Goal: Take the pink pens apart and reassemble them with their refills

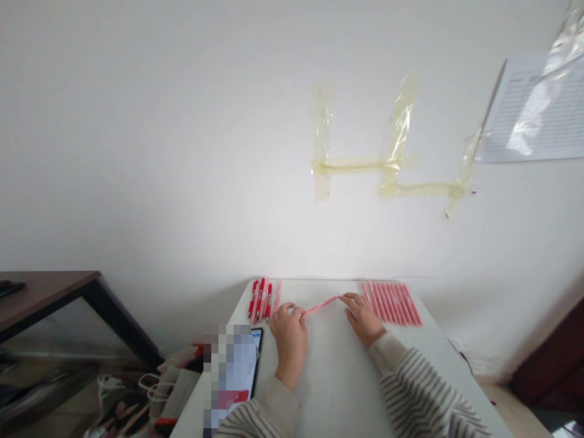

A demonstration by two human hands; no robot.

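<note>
The left hand (291,331) pinches one end of the thin pink strip (322,304); whether the right hand (365,319), opposite, grips cannot be told. Probably light, bendable; best held by the ends.

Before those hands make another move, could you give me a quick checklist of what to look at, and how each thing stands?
1. Left hand holding the slim pink stick: ok, its fingers pinch the left end.
2. Right hand gripping it too: cannot tell; fingertips are at the other end, but touch or pinch is unclear.
3. Row of pink sticks in order: ok, side by side on the right.
4. Red and pink pens grouped: ok, together at the table's far left.
5. Phone free of the left sleeve: cannot tell; they look close.
</note>
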